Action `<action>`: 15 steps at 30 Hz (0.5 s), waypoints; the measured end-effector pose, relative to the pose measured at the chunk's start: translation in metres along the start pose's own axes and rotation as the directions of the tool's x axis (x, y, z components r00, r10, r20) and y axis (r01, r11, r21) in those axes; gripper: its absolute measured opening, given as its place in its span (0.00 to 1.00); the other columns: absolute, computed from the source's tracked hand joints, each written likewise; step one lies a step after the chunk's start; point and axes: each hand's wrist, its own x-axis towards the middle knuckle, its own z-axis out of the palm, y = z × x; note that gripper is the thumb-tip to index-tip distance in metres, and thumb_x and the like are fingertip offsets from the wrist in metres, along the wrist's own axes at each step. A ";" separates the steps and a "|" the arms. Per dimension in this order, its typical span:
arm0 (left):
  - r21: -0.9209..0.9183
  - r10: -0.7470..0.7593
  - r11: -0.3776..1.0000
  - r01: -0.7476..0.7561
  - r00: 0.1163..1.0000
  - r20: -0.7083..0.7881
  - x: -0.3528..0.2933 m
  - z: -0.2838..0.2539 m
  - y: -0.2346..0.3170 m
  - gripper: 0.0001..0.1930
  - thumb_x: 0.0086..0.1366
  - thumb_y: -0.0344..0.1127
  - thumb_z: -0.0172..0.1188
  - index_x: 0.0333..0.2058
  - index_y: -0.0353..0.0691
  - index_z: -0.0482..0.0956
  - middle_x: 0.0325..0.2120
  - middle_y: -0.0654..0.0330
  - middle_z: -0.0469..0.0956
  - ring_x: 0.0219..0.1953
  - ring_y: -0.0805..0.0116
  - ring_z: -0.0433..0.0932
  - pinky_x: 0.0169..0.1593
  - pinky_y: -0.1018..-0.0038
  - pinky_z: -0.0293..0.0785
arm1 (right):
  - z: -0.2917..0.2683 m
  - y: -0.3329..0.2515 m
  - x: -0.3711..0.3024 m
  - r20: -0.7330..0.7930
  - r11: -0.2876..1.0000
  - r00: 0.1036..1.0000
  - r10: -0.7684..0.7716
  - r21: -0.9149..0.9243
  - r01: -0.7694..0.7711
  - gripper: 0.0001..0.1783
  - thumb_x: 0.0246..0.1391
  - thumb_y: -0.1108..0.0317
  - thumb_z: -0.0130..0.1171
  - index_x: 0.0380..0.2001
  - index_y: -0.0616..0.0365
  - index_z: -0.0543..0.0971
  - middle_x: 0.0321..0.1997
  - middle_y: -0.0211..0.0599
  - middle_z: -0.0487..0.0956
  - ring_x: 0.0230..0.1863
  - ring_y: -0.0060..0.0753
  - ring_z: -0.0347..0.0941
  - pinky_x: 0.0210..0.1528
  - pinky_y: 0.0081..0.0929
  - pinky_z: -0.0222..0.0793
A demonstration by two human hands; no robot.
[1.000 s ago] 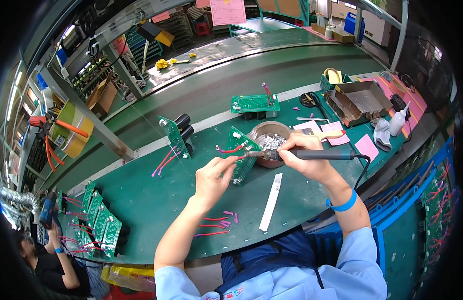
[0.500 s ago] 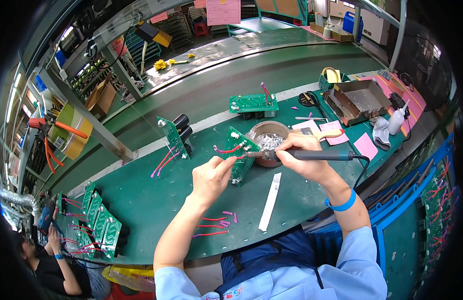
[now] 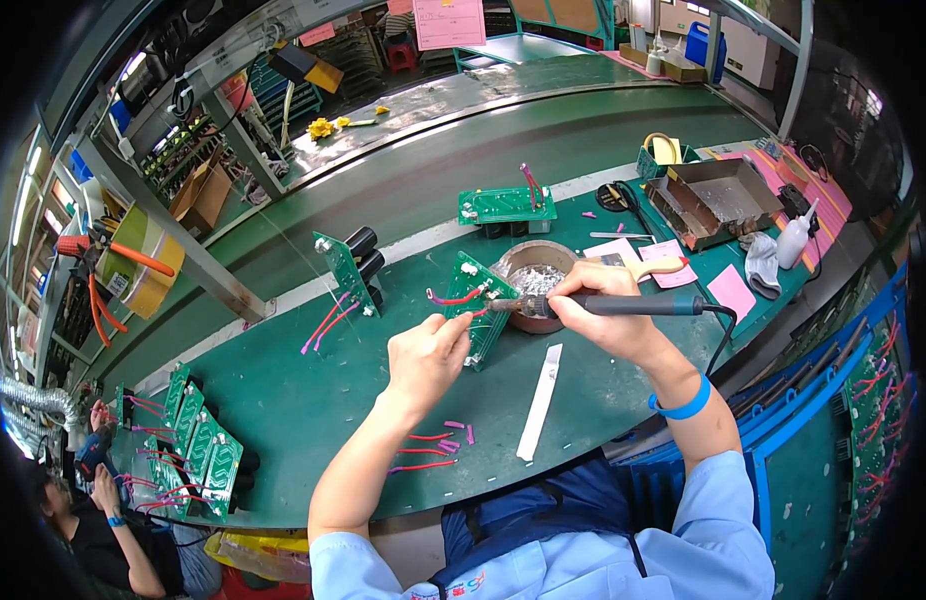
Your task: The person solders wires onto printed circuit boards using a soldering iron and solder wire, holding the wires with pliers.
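With its fingers closed, my right hand [image 3: 608, 312] grips the dark handle of a soldering iron [image 3: 643, 306], whose cable curves down on the right. The iron's tip meets the face of a green circuit board [image 3: 467, 272] that stands tilted in front of me. My left hand [image 3: 425, 362] pinches a short red wire [image 3: 480, 313] against the board near that tip; the exact contact is too small to make out. Another red wire [image 3: 457, 299] with a purple end sticks out just above. Right behind the iron sits a round brown bowl [image 3: 514, 266] of silvery scraps.
More boards with red wires stand at the back [image 3: 508, 206], left of centre [image 3: 338, 268] and far left [image 3: 223, 460]. Loose wires [image 3: 423, 467], a white strip [image 3: 540, 405], a brush [image 3: 655, 267], a metal tray [image 3: 718, 200] and a white bottle [image 3: 795, 238] lie around. A co-worker [image 3: 123, 540] holds a power tool at lower left.
My left hand has shifted slightly right, while the iron stays at the board. At the far left, the co-worker's hands and tool have moved, and a raised hand now shows above the tool.
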 end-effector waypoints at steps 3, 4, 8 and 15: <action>-0.004 -0.041 0.999 0.041 0.999 -0.008 -0.001 0.001 0.004 0.07 0.43 0.26 0.57 0.25 0.42 0.76 0.13 0.62 0.68 0.13 0.69 0.69 0.17 0.76 0.64 | 0.001 0.002 -0.001 -0.006 1.000 1.000 0.000 0.001 0.000 0.06 0.39 0.71 0.54 0.18 0.63 0.74 0.16 0.34 0.72 0.19 0.23 0.69 0.21 0.19 0.62; -0.012 -0.062 0.998 0.062 0.998 -0.007 -0.001 0.002 0.004 0.07 0.43 0.26 0.56 0.25 0.42 0.76 0.13 0.62 0.68 0.13 0.69 0.69 0.17 0.76 0.64 | 0.001 0.003 -0.002 -0.015 1.000 1.000 -0.009 0.001 0.009 0.06 0.39 0.71 0.54 0.18 0.63 0.74 0.16 0.34 0.72 0.19 0.23 0.69 0.21 0.19 0.62; -0.023 -0.069 0.997 0.069 0.998 -0.006 -0.001 0.003 0.003 0.06 0.43 0.26 0.56 0.25 0.41 0.76 0.13 0.62 0.69 0.13 0.69 0.69 0.17 0.76 0.64 | 0.000 0.001 -0.003 0.022 0.999 0.999 0.041 0.025 -0.042 0.03 0.35 0.75 0.55 0.19 0.64 0.74 0.18 0.34 0.73 0.21 0.23 0.67 0.24 0.17 0.61; -0.055 -0.104 0.993 0.103 0.994 -0.013 -0.001 0.002 0.006 0.06 0.43 0.25 0.56 0.24 0.39 0.75 0.13 0.61 0.69 0.13 0.68 0.69 0.17 0.76 0.64 | 0.006 -0.009 -0.010 -0.092 1.000 0.996 0.018 -0.020 -0.020 0.04 0.38 0.73 0.55 0.18 0.63 0.74 0.17 0.36 0.73 0.19 0.26 0.69 0.22 0.20 0.63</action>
